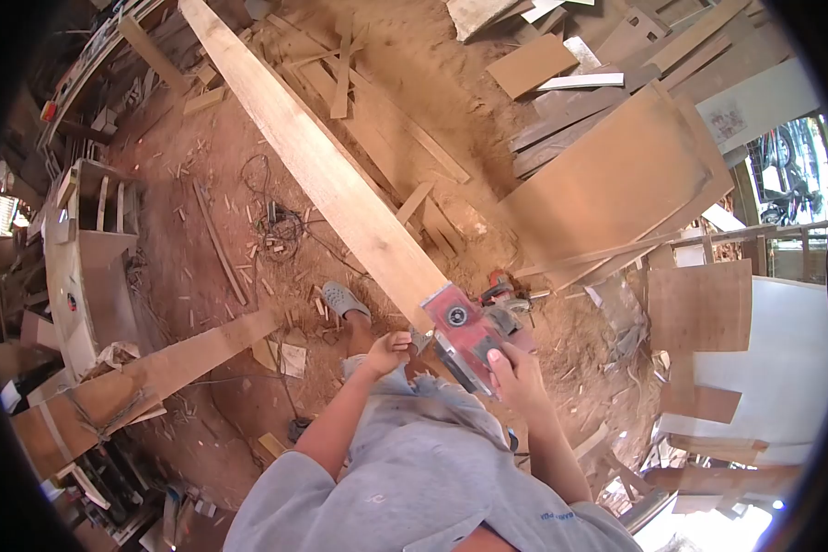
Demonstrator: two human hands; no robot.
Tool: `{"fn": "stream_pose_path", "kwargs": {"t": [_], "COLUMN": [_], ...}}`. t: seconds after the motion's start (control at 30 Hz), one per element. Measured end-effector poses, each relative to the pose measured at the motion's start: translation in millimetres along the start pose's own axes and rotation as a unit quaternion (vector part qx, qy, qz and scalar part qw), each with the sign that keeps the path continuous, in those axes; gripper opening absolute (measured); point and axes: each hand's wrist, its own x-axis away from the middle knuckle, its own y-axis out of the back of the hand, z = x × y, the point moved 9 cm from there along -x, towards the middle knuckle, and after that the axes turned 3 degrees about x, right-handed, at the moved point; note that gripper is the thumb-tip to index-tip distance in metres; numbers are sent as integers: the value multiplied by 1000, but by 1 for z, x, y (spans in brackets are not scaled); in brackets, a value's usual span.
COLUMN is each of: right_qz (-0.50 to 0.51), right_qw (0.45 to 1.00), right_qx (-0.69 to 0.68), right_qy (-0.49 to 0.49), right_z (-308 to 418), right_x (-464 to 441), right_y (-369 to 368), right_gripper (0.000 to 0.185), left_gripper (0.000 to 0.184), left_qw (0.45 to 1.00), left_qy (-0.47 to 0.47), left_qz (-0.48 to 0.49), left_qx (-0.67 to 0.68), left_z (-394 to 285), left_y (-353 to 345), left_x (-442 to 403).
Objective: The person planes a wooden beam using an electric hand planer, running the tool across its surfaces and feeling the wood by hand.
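Note:
A long pale wooden plank (pixel 331 184) runs diagonally from the upper left down to my body. On its near end sits a red electric planer (pixel 465 327) with a round black knob on top. My right hand (pixel 517 379) is closed around the rear of the planer, thumb on top. Beside the plank's near end, just left of the planer, is my left hand (pixel 388 353), its fingers curled in. Whatever those fingers hold, if anything, cannot be made out.
A second red power tool (pixel 501 290) lies on the dusty ground beyond the planer. Tangled cable (pixel 281 225) and wood scraps are strewn left of the plank. Large boards (pixel 616 189) lie at right; another plank (pixel 147 391) is at lower left. My sandalled foot (pixel 345 302) stands beside the plank.

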Motion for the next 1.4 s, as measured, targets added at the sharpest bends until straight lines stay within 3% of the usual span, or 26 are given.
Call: {"fn": "stream_pose_path", "kwargs": {"t": [0.1, 0.13, 0.23, 0.3, 0.47, 0.53, 0.63, 0.73, 0.8, 0.87, 0.93, 1.0, 1.1, 1.2, 1.3, 1.4], "right_qz": [14, 13, 8, 11, 8, 6, 1, -2, -4, -2, -8, -22, -24, -33, -45, -5], "right_qw": [1000, 1000, 999, 999, 999, 999, 999, 997, 997, 996, 995, 993, 992, 992, 990, 992], "right_qx": [-3, 7, 34, 46, 24, 25, 40, 59, 57, 64, 70, 76, 75, 73, 74, 104], "right_qy": [6, 6, 10, 17, 25, 27, 35, 46, 56, 56, 67, 91, 95, 94, 114, 69], "right_z": [24, 31, 44, 45, 54, 60, 70, 82, 96, 104, 112, 121, 136, 153, 166, 187], "right_x": [-14, -20, -37, -49, -67, -74, -83, -95, -101, -110, -117, -127, -139, -153, -171, -187], "right_y": [-13, -16, -21, -27, -40, -42, -45, -48, -51, -54, -57, -60, -63, -69, -76, -82], "right_gripper": [43, 44, 45, 46, 47, 47, 47, 48, 49, 49, 49, 49, 48, 48, 47, 47], "left_gripper": [67, 65, 61, 60, 56, 55, 46, 38, 37, 36, 33, 25, 19, 25, 19, 15], "left_qw": [982, 950, 932, 915, 901, 888, 895, 914, 908, 923, 896, 888, 871, 806, 750, 714], "left_qy": [-90, -90, -283, -330, -118, -85, -115, -33, -96, -176, -148, -127, -170, -263, -329, -361], "left_qz": [5, -1, 51, 94, 185, 219, 286, 258, 164, 93, -44, -136, -234, -349, -441, -504], "left_qx": [-168, -299, -221, -214, -375, -395, -321, -310, -374, -331, -416, -420, -398, -398, -368, -325], "left_z": [16, -60, -82, -83, -29, -17, -18, -20, -52, -75, -111, -125, -170, -256, -332, -381], "left_y": [-19, -45, -99, -129, -192, -207, -207, -147, -90, -33, 21, 77, 136, 178, 220, 266], "left_x": [-6, 14, -4, -11, -14, -9, 1, 18, 38, 58, 86, 102, 134, 170, 195, 204]}}
